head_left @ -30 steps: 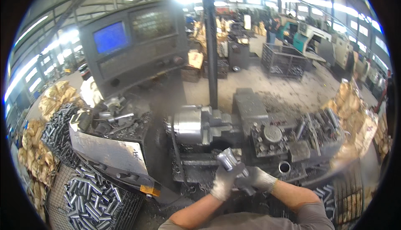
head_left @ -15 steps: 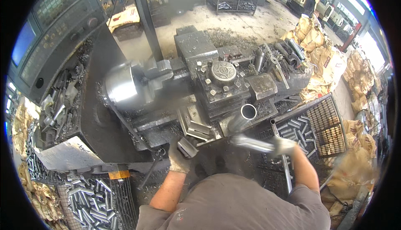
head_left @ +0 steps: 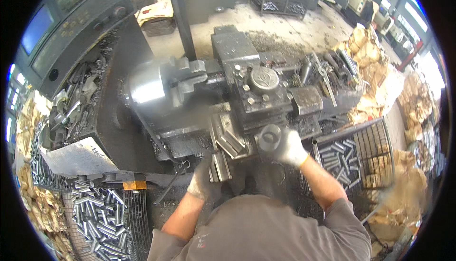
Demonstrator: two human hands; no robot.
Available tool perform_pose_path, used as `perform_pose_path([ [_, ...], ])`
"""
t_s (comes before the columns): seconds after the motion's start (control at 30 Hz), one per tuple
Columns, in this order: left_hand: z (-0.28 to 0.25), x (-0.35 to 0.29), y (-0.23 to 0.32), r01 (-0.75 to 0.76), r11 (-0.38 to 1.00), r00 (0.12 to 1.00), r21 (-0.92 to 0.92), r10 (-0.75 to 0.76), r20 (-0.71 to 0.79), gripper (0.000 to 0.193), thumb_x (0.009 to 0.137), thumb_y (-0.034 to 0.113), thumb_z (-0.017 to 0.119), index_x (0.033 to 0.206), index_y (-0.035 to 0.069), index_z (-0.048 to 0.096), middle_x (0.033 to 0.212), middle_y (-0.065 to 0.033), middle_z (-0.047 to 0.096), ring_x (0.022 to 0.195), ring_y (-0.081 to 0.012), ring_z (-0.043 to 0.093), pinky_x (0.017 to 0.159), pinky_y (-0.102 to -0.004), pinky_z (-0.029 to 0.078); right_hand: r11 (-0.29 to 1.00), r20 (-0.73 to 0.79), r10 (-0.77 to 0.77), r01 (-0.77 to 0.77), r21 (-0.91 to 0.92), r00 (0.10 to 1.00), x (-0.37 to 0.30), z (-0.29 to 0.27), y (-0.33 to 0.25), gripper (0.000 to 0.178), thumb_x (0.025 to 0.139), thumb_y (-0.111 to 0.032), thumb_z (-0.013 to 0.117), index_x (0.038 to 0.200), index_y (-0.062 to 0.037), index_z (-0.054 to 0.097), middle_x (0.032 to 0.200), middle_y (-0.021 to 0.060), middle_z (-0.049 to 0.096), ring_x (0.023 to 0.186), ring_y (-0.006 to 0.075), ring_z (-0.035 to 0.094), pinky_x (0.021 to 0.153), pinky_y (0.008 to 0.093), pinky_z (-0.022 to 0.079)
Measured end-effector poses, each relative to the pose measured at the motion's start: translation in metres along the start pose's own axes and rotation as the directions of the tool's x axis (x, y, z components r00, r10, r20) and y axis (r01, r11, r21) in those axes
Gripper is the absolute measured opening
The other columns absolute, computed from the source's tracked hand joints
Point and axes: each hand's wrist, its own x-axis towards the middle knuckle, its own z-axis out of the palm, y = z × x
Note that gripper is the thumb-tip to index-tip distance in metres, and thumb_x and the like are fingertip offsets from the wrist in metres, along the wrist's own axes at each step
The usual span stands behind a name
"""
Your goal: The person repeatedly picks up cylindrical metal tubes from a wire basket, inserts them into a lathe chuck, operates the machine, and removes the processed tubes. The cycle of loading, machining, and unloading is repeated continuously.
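Note:
My gloved left hand [head_left: 202, 179] is closed around a grooved metal block [head_left: 219, 167], on the near side of the lathe. Just beyond it, a similar V-grooved block [head_left: 231, 142] sits on the machine. My right hand [head_left: 290, 148], in a white glove, closes around a short, wide metal tube [head_left: 270, 137] at the lathe's front edge. The tube's round open end faces up; its lower part is hard to make out. To the left is the shiny lathe chuck [head_left: 148, 84] with stepped jaws. The bolted tool post [head_left: 264, 79] stands behind the blocks.
A mesh basket [head_left: 387, 149] of cut tubes stands at right, and cut tubes [head_left: 102, 218] fill another at lower left. Loose tools, including a wrench [head_left: 327, 83], lie on the lathe's right end. Crumpled brown sacks [head_left: 370, 78] are piled beyond. A dark upright post [head_left: 181, 19] rises behind.
My right hand has moved left from beside the basket to the wide tube; the slender tube it held is out of sight. The grooved block in my left hand has turned more upright.

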Motion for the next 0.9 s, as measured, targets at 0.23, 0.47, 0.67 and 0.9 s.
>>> perform_pose_path([
  [0.23, -0.035, 0.008, 0.012, -0.119, 0.991, 0.962, 0.056, 0.129, -0.241, 0.043, 0.109, 0.042, 0.058, 0.128, 0.005, 0.066, 0.1, -0.011, 0.075, 0.08, -0.0296, 0.075, 0.08, -0.0457, 0.065, 0.961, 0.145, -0.159, 0.187, -0.205, 0.976, 0.03, 0.144, -0.025, 0.068, 0.085, -0.024, 0.075, 0.147, -0.0059, 0.054, 0.104, 0.0261, 0.074, 0.086, 0.0441, 0.075, 0.073, 0.0531, 0.062],
  [0.47, -0.069, 0.022, 0.039, -0.338, 0.941, 0.921, 0.019, 0.335, -0.2, 0.057, 0.107, 0.061, 0.057, 0.128, 0.008, 0.066, 0.11, -0.01, 0.074, 0.1, -0.03, 0.073, 0.089, -0.0482, 0.061, 0.826, 0.279, -0.106, -0.071, 0.558, 0.955, 0.057, 0.072, -0.053, 0.048, 0.092, -0.035, 0.078, 0.123, 0.0019, 0.07, 0.093, 0.0144, 0.076, 0.083, 0.0158, 0.071, 0.079, 0.0384, 0.058],
  [0.67, 0.041, 0.026, 0.062, -0.606, 0.52, 0.719, 0.601, 0.681, 0.136, 0.067, 0.109, 0.055, 0.054, 0.154, 0.005, 0.052, 0.143, -0.0126, 0.064, 0.135, -0.0284, 0.058, 0.116, -0.0446, 0.044, 0.887, 0.282, -0.049, -0.088, 0.454, 0.958, 0.077, 0.096, -0.087, 0.093, 0.075, -0.05, 0.089, 0.138, 0.0094, 0.055, 0.117, 0.0285, 0.074, 0.107, 0.0378, 0.076, 0.095, 0.0431, 0.06],
  [0.9, -0.05, 0.039, 0.085, -0.602, 0.699, 0.745, 0.386, 0.666, -0.044, 0.055, 0.105, 0.044, 0.066, 0.143, 0.005, 0.06, 0.137, -0.0137, 0.069, 0.13, -0.0324, 0.066, 0.112, -0.0496, 0.05, 0.855, 0.082, -0.5, 0.507, -0.113, 0.862, 0.167, -0.092, -0.152, 0.071, 0.078, -0.027, 0.085, 0.138, -0.0014, 0.059, 0.11, 0.0233, 0.076, 0.099, 0.0352, 0.078, 0.085, 0.0472, 0.064],
])
